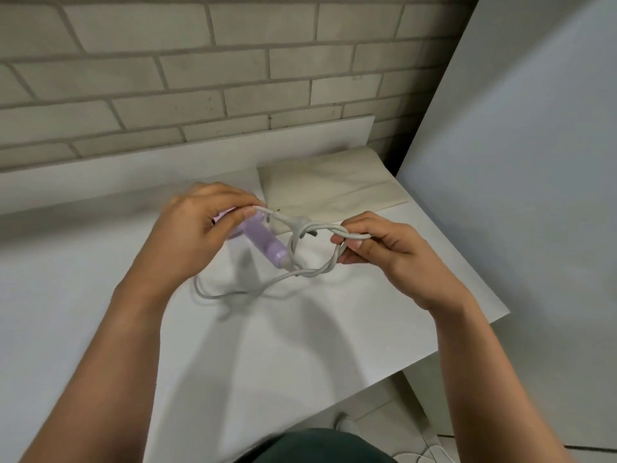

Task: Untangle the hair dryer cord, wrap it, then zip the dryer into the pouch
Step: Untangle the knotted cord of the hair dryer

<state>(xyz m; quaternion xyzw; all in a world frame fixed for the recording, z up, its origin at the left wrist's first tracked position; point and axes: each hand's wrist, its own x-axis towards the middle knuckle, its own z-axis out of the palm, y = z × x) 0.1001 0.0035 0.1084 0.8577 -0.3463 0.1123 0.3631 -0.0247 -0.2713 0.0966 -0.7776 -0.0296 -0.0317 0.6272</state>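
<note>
Tabletop stretches white from the left edge, with a brick wall behind it. Now the left hand, raised above the surface: fingers curled, thumb and fingertips pinching a strand of the white cord right beside the purple hair dryer. The dryer's head is tucked behind that palm, and whether the hand also carries the dryer itself is hard to tell from here. The handle slants down to the right. From its end the cord loops over itself in a knotty mid-air twist, and one slack bend trails onto the table below the left wrist. Beyond the tangle, a flat beige pouch lies on the table near the wall. Across to the right hand: fingers curled too, gripping a bundle of twisted strands at the tangle's far end. A pale panel fills the far right.
</note>
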